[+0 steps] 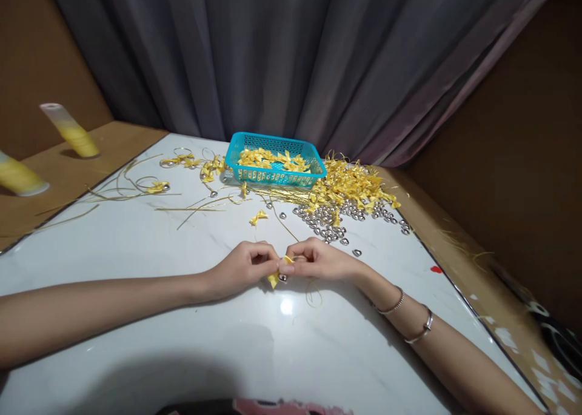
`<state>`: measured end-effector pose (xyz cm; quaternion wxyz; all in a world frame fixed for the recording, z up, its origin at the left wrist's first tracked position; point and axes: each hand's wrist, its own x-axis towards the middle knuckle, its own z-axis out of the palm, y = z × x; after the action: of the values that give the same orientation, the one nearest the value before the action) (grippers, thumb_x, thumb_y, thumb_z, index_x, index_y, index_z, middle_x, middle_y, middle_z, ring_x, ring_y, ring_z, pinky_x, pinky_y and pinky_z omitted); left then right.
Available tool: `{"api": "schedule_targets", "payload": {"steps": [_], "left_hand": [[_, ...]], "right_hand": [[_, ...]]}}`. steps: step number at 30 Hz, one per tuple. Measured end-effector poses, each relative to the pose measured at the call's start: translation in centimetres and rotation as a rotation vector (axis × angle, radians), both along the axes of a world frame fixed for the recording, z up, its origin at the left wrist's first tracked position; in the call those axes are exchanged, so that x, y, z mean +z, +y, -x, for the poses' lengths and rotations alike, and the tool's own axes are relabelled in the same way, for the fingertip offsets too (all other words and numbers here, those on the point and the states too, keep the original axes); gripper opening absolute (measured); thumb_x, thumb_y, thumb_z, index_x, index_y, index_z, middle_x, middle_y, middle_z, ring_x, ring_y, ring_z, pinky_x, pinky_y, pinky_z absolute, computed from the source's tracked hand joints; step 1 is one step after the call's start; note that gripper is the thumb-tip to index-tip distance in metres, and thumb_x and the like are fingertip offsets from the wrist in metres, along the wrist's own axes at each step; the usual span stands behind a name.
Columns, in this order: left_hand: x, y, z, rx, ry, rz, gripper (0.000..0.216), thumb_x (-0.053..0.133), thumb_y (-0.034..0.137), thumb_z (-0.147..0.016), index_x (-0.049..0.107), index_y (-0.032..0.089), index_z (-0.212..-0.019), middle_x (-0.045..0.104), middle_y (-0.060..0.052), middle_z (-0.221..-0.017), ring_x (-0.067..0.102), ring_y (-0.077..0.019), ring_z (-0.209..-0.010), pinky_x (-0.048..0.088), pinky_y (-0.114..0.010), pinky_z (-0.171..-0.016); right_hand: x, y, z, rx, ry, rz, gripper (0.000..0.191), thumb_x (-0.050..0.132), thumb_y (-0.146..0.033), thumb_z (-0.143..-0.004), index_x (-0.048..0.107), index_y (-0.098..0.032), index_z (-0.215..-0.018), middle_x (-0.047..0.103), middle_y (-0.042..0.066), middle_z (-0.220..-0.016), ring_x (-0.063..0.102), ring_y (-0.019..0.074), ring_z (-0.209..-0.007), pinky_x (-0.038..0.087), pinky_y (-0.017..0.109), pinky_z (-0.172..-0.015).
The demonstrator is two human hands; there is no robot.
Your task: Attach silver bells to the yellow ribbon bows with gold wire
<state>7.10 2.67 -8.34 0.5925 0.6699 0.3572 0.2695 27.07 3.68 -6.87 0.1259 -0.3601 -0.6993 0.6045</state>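
My left hand and my right hand meet at the middle of the white marble table. Both are closed in a pinch on one small yellow ribbon bow with a silver bead at its edge. A thin gold thread loops on the table just below my right hand. Two bracelets sit on my right wrist.
A blue plastic basket with yellow bows stands at the back. Right of it lies a heap of yellow bows and several silver beads. Gold threads lie at the left. Yellow spools rest on the wooden ledge.
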Motion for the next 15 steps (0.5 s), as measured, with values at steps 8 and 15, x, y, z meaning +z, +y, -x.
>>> {"api": "schedule_targets", "payload": {"steps": [8,15], "left_hand": [[-0.2,0.1,-0.1,0.099,-0.033,-0.055,0.022,0.057,0.036,-0.081,0.06,0.016,-0.087,0.062,-0.004,-0.086,0.055,-0.0145,-0.074,0.044,-0.028,-0.068],[-0.4,0.1,-0.1,0.205,-0.091,0.023,0.031,0.051,0.038,-0.085,0.06,0.016,-0.105,0.063,-0.008,-0.11,0.056,-0.0198,-0.104,0.041,-0.032,-0.091]], "right_hand": [[0.3,0.4,-0.6,-0.019,0.087,0.057,0.032,0.055,-0.042,-0.085,0.057,-0.013,-0.072,0.03,-0.011,-0.041,0.023,0.0038,-0.036,0.016,0.019,-0.036],[0.7,-0.3,1.0,-0.387,-0.197,-0.377,0.025,0.051,-0.028,-0.08,0.05,-0.016,-0.059,0.034,-0.008,-0.044,0.026,0.0059,-0.043,0.019,0.021,-0.043]]}}
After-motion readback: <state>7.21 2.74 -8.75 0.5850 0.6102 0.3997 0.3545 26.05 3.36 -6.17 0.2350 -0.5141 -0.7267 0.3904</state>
